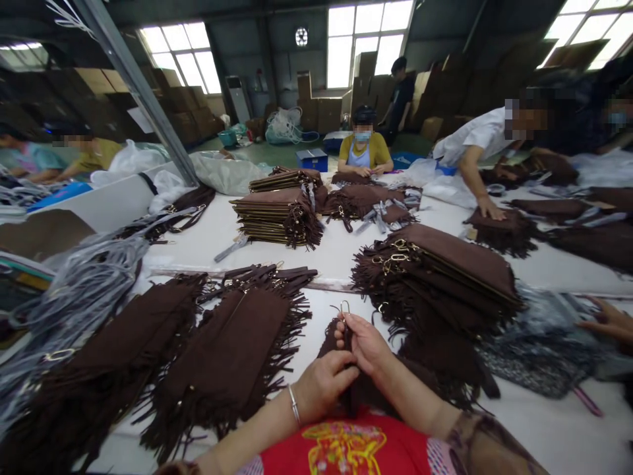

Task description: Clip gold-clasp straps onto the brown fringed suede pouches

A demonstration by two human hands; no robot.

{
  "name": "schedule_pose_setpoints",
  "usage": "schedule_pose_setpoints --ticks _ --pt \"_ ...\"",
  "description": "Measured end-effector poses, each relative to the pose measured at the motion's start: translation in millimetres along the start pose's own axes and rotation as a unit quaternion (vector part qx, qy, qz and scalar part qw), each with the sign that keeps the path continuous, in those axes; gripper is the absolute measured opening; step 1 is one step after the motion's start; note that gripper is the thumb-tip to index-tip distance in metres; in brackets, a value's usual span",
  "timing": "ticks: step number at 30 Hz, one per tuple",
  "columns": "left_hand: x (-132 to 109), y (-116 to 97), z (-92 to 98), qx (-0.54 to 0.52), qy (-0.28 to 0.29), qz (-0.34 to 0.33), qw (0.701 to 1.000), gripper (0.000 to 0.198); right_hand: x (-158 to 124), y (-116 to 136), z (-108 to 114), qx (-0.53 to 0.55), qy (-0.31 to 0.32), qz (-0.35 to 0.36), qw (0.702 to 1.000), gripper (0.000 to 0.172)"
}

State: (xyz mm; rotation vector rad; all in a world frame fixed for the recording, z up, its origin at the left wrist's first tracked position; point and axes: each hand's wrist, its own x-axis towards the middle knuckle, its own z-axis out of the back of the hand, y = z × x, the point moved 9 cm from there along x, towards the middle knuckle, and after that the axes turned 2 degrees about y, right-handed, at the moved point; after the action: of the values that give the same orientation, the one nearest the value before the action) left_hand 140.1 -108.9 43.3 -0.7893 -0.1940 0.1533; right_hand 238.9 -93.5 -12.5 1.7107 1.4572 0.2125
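Pinched in the fingers of my right hand is a dark brown strap, its gold-coloured metal clasp sticking up past the fingertips. My left hand, with a bracelet at the wrist, is closed just below, around the brown material; its inner fingers are partly hidden. Beneath both hands lies a brown fringed bag, mostly covered by my arms. Close by on the right rises a stack of fringed bags with gold clasps at its corner. To the left, another fringed bag lies flat.
More brown bags and bundled grey-wrapped straps lie far left. A bag stack stands across the white table. A person in yellow sits opposite; a person in white leans in, hand on a bag. Another person's hand is at right.
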Motion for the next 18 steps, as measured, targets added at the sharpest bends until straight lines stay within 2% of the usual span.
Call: schedule_pose_setpoints --ticks 2,3,5,8,10,12,14,18 --pt "-7 -11 -1.0 0.013 -0.005 -0.046 0.999 0.034 -15 8 1 -0.052 0.01 0.019 0.998 0.033" --pt "-10 -11 5.3 0.004 -0.03 -0.036 0.999 0.034 -23 11 1 -0.088 0.018 0.027 0.996 0.035" --pt "-14 5 24.0 -0.06 -0.103 0.058 0.991 0.032 -39 13 2 -0.172 0.032 0.037 0.984 0.037" --pt "-23 32 35.0 -0.22 -0.161 0.234 0.933 0.031 -60 7 -3 -0.307 0.064 0.027 0.949 0.037" --pt "-21 34 34.2 -0.268 -0.148 0.273 0.912 0.033 -71 1 -11 -0.376 0.091 0.023 0.922 0.037" --pt "-18 29 34.7 -0.256 -0.128 0.275 0.918 0.033 -78 2 -18 -0.435 0.103 0.046 0.893 0.036" --pt "-19 29 31.6 -0.256 -0.116 0.297 0.912 0.032 -84 11 -27 -0.502 0.107 0.113 0.851 0.031" --pt "-32 37 19.6 -0.335 -0.132 0.36 0.861 0.032 -97 22 -46 -0.635 0.119 0.248 0.722 0.026"
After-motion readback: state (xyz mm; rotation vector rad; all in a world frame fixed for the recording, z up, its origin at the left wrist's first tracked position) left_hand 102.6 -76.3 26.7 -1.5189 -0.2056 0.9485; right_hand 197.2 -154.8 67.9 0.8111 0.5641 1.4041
